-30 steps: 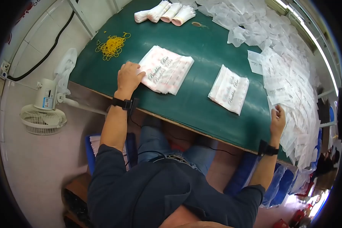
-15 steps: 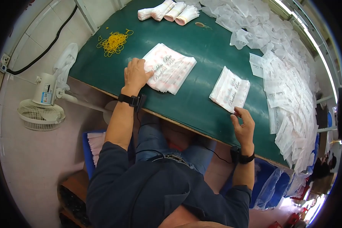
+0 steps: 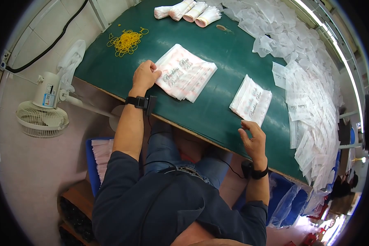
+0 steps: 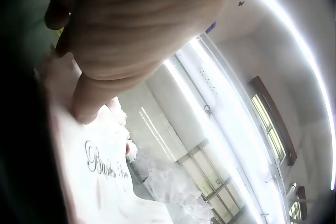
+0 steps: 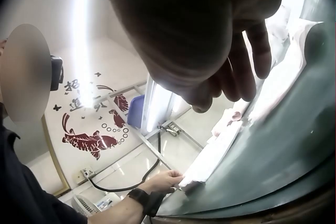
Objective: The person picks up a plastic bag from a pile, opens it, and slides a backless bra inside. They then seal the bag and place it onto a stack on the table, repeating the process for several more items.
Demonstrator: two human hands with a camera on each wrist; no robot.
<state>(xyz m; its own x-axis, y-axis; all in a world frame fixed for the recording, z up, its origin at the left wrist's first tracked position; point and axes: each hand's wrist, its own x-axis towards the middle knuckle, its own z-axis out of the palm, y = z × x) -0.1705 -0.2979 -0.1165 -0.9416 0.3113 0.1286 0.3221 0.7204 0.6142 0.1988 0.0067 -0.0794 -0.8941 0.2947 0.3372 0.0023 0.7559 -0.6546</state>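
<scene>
On the green table [image 3: 211, 112], the left hand [image 3: 145, 77] pinches the fanned bags [image 3: 186, 74], likely keeping them together; the right hand [image 3: 255, 141], fingers loosely parted, hovers beside the smaller stack [image 3: 252, 100].

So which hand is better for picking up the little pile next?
Probably the right hand: it looks free, close by the little pile, while the left hand pinches the big pile by its edge.

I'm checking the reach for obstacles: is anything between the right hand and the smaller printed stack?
Nothing visible stands between the right hand and the smaller stack; the fingers are right by its near edge. The yellow bands lie well aside, beyond the left hand.
</scene>
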